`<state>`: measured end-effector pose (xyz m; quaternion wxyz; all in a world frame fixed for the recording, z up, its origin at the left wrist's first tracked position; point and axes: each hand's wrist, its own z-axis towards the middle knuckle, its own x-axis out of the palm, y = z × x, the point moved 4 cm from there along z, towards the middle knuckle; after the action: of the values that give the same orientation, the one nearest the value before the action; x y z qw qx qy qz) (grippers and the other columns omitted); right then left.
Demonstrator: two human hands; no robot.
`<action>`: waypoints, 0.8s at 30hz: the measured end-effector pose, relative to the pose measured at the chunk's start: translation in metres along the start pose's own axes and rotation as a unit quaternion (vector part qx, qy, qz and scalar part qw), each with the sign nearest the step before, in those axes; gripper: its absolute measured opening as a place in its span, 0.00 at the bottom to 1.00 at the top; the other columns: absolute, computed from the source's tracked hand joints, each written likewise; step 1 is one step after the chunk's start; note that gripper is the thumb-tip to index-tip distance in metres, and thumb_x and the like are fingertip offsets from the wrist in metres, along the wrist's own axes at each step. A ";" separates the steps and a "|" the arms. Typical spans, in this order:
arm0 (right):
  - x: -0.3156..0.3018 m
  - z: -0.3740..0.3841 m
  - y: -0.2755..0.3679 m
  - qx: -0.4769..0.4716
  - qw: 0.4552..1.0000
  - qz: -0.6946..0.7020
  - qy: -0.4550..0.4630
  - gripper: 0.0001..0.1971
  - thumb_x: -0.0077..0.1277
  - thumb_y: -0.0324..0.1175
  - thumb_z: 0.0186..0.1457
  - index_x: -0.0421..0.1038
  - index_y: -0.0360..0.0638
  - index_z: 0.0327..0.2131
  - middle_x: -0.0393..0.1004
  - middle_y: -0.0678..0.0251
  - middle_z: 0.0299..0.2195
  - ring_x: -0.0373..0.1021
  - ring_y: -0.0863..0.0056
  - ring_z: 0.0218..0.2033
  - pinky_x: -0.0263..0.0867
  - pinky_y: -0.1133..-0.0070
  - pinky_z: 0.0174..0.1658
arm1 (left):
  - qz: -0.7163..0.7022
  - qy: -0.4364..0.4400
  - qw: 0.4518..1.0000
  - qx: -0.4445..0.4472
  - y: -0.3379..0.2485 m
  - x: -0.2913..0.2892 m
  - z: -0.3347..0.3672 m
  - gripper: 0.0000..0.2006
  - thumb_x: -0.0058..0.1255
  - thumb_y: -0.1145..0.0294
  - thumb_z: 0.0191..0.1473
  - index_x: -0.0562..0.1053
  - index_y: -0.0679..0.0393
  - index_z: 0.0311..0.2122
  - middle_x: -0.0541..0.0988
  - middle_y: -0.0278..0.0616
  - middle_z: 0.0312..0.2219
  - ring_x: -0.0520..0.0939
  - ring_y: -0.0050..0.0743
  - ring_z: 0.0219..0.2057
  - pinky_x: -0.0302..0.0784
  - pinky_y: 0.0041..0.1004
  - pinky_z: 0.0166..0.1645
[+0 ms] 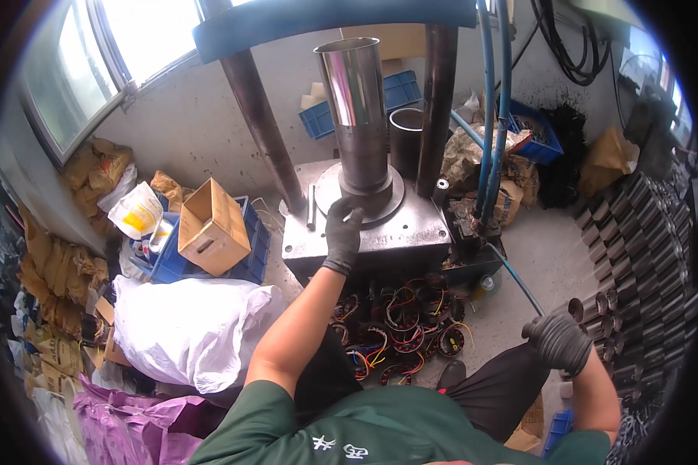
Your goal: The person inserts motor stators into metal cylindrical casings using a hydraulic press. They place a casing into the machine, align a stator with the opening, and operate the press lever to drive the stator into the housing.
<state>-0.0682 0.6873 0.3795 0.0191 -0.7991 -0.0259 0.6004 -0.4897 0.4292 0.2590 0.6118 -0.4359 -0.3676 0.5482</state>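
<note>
My left hand (343, 234), in a dark grey glove, reaches up to the foot of a shiny steel cylinder (354, 93). Its fingers are bent together, and a small pale bit shows at their tips that I cannot make out. The cylinder stands upright on a round steel disc (386, 203) on the press table (306, 252). A metal rod (311, 206) stands or lies left of the disc; I cannot tell which. On the right, my gloved right hand (560, 343) is closed round the lower end of a long blue lever (516, 277).
Dark press columns (265, 128) flank the cylinder under a blue crossbeam (333, 27). Wound motor parts with coloured wires (403, 329) crowd the floor before the table. Left are a wooden box (213, 229) and a white sack (198, 325); stacked metal sleeves (636, 248) fill the right.
</note>
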 end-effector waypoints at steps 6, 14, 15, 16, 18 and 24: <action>0.022 -0.006 0.020 0.077 0.995 0.044 -0.035 0.10 0.57 0.38 0.46 0.79 0.44 0.30 0.78 0.55 0.27 0.77 0.52 0.31 0.73 0.63 0.37 | 0.187 0.031 0.968 0.163 0.005 -0.018 0.008 0.29 0.62 0.73 0.49 0.69 0.60 0.57 0.74 0.52 0.54 0.74 0.54 0.56 0.69 0.42 0.63; 0.017 -0.002 0.030 0.153 0.970 0.144 -0.123 0.12 0.62 0.39 0.46 0.79 0.39 0.27 0.78 0.53 0.26 0.76 0.54 0.29 0.72 0.64 0.34 | 0.187 0.062 0.971 0.137 0.004 -0.008 0.019 0.39 0.64 0.71 0.48 0.63 0.54 0.67 0.65 0.49 0.65 0.67 0.50 0.64 0.64 0.40 0.69; 0.018 -0.003 0.029 0.167 0.967 0.149 -0.125 0.11 0.62 0.38 0.46 0.79 0.39 0.27 0.78 0.53 0.26 0.76 0.53 0.28 0.72 0.64 0.34 | 0.187 0.065 0.972 0.127 0.003 -0.004 0.018 0.39 0.64 0.71 0.48 0.63 0.55 0.67 0.65 0.49 0.65 0.67 0.50 0.64 0.64 0.40 0.69; 0.018 -0.003 0.030 0.177 0.963 0.155 -0.129 0.11 0.62 0.37 0.45 0.78 0.39 0.27 0.78 0.52 0.26 0.76 0.53 0.28 0.72 0.64 0.33 | 0.190 0.066 0.972 0.118 0.002 -0.003 0.019 0.39 0.64 0.71 0.48 0.63 0.55 0.67 0.65 0.49 0.65 0.67 0.51 0.64 0.64 0.40 0.69; 0.017 -0.002 0.032 0.179 0.958 0.169 -0.147 0.10 0.62 0.36 0.45 0.78 0.38 0.26 0.77 0.52 0.24 0.76 0.52 0.28 0.72 0.64 0.33 | 0.200 0.054 0.971 0.121 0.007 -0.003 0.020 0.39 0.64 0.71 0.48 0.63 0.57 0.66 0.65 0.49 0.65 0.67 0.51 0.64 0.64 0.40 0.69; 0.019 -0.003 0.031 0.186 0.950 0.171 -0.184 0.09 0.61 0.34 0.45 0.75 0.37 0.24 0.74 0.51 0.22 0.74 0.51 0.26 0.70 0.63 0.31 | 0.207 0.039 0.970 0.119 0.004 0.003 0.020 0.38 0.63 0.73 0.48 0.64 0.60 0.65 0.66 0.51 0.64 0.67 0.52 0.64 0.64 0.40 0.69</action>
<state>-0.0597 0.6580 0.3605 0.0595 -0.6495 0.2197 0.7255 -0.5092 0.4344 0.2619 0.5466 -0.4471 -0.1774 0.6855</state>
